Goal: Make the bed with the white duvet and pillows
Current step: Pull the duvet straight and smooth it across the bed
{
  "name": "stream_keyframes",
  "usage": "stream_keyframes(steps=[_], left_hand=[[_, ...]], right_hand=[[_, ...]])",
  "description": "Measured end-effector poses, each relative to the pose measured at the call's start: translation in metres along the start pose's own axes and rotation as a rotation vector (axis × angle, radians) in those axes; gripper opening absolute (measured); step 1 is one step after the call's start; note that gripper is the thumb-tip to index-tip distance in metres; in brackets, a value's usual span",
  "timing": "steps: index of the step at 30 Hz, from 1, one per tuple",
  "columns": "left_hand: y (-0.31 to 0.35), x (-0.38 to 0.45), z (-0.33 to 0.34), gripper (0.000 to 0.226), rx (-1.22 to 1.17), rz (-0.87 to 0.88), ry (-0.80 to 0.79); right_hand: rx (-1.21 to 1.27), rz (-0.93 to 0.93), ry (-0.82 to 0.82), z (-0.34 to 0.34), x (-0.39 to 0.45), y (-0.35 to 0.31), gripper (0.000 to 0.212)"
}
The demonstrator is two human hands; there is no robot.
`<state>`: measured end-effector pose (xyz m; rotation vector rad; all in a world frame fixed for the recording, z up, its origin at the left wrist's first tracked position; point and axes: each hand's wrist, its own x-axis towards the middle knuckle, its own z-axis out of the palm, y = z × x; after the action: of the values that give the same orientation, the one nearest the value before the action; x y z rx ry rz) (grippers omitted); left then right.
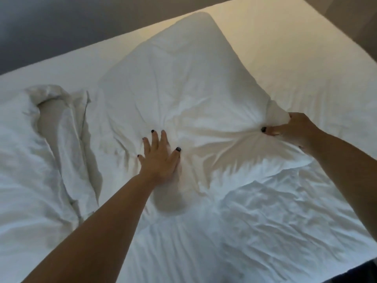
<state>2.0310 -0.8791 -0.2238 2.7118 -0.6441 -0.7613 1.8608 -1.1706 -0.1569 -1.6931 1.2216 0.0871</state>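
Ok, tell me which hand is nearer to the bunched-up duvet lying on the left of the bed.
Left. The left hand presses flat on the pillow, a short way right of the crumpled duvet. The right hand grips the pillow's far right corner, much farther from it.

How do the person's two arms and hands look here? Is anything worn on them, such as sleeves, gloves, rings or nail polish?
Both forearms are bare: no sleeves, gloves or watch show. The left hand has dark, near-black polish on its nails. The right hand shows one nail, with the same dark polish. No rings are visible on either hand.
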Motion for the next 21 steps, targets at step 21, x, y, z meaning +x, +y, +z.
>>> stream_keyframes(steps=[21], left_hand=[[-0.297,-0.209,-0.299,0.038,-1.434,-0.056,0.09]], right_hand=[[-0.535,-0.854,0.285,0.309,-0.421,-0.371,0.026]])
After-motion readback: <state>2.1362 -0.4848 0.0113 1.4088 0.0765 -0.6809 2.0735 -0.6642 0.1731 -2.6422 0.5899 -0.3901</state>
